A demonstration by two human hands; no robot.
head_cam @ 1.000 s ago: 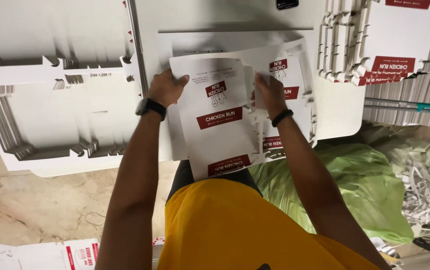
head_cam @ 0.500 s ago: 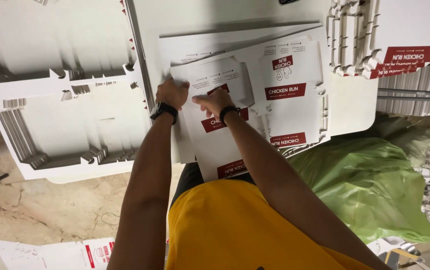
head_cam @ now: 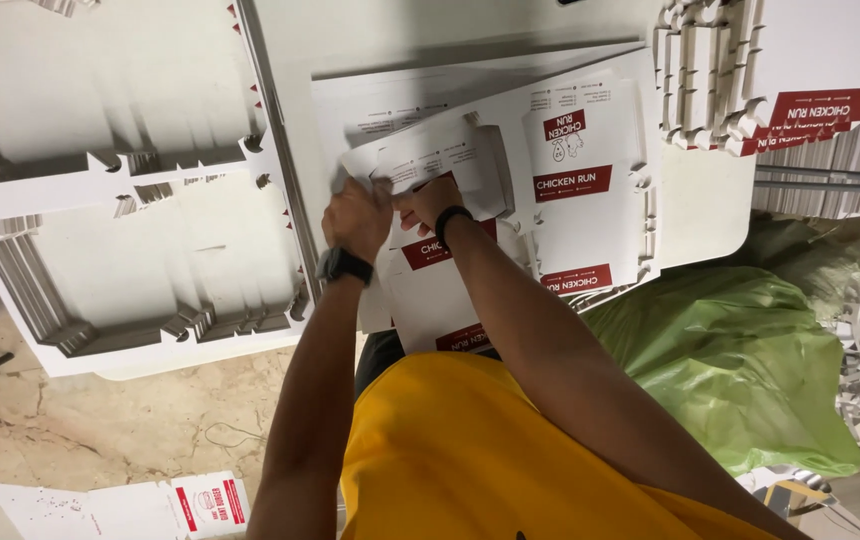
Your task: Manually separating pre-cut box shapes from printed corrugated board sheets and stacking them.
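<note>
Left of the hands lie stacks of flat white carton blanks [head_cam: 120, 250]. The left hand [head_cam: 358, 218] and right hand [head_cam: 432, 200], side by side, both pinch a white and red carton sheet [head_cam: 450, 170] at its upper flap. Right of them sits a green plastic bag [head_cam: 740, 370].

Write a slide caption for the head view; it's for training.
Both hands fold a flat white-and-red carton blank on the table.

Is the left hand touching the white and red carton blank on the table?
Touching. The head view shows the left hand closed on the carton blank's upper left edge, no gap.
</note>
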